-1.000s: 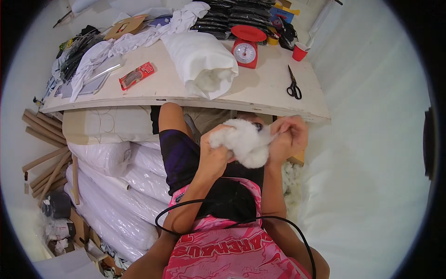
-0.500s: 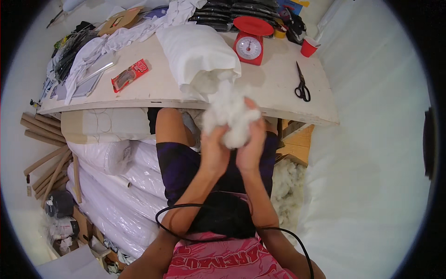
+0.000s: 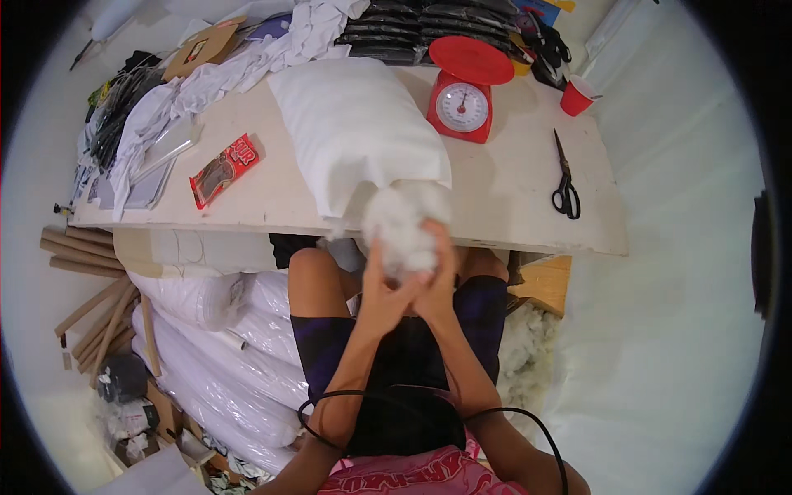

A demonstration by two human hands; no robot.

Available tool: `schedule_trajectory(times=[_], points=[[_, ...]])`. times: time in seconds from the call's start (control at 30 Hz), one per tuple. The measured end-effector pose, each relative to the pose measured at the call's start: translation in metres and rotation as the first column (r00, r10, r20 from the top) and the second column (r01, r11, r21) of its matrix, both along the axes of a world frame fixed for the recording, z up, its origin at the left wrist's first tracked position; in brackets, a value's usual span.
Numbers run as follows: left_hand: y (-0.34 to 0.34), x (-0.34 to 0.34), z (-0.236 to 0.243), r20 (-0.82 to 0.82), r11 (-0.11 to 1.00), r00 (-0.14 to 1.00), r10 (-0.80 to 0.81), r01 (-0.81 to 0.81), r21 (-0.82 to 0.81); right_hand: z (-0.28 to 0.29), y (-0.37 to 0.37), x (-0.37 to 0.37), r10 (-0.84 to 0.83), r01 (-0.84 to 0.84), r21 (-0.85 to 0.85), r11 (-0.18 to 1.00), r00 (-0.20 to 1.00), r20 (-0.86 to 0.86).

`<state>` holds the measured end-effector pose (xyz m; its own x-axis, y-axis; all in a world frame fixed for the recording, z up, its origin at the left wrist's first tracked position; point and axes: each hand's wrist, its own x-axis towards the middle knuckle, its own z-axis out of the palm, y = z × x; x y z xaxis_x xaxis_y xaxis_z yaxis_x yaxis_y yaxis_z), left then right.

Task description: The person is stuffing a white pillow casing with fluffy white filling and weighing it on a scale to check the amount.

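Note:
A loose wad of white fibre stuffing point(image 3: 403, 235) is cupped between my two hands above my lap, just off the table's near edge. My left hand point(image 3: 384, 289) wraps its left side, and my right hand point(image 3: 439, 276) wraps its right side, with the heels of both hands close together. Right beyond the wad lies a white pillow cover point(image 3: 359, 124), plump on the table, with its mouth toward me. The wad hides part of that mouth, so I cannot tell whether the stuffing touches what is inside.
A red dial scale point(image 3: 462, 103), black scissors point(image 3: 566, 186) and a red cup point(image 3: 578, 96) occupy the table's right side. A red packet point(image 3: 224, 171) lies left. Black plastic-wrapped packs point(image 3: 421, 29) are stacked behind. Loose stuffing point(image 3: 528, 351) sits below the table, right of my legs.
Both hands have drawn closer together around the stuffing and shifted slightly down toward me. The view has tilted, so the table appears lower in the picture.

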<state>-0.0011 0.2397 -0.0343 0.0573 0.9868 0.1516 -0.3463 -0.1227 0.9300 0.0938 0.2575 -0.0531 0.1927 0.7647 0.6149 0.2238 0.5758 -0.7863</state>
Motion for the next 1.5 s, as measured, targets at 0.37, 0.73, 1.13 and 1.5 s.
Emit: schedule_trajectory(times=[0.37,0.73,1.13,1.5], points=[[0.089,0.007,-0.012,-0.077,0.936,0.933,0.351,-0.347,0.063,-0.005,0.092,0.049,-0.24,0.188,-0.289,0.939,0.958,-0.157],[0.144,0.038,-0.063,-0.682,0.743,0.374,0.628,-0.028,0.668,-0.018,0.093,0.078,0.051,0.003,-0.405,0.914,0.991,0.121],[0.154,0.01,-0.031,-0.833,0.997,0.55,-0.066,0.073,-0.031,-0.012,0.079,0.065,0.355,-0.294,-0.34,0.893,0.925,0.132],[0.082,0.017,0.031,-0.765,0.941,0.568,0.304,-0.057,0.332,-0.005,0.089,0.071,0.149,-0.157,-0.214,0.964,0.987,-0.055]])
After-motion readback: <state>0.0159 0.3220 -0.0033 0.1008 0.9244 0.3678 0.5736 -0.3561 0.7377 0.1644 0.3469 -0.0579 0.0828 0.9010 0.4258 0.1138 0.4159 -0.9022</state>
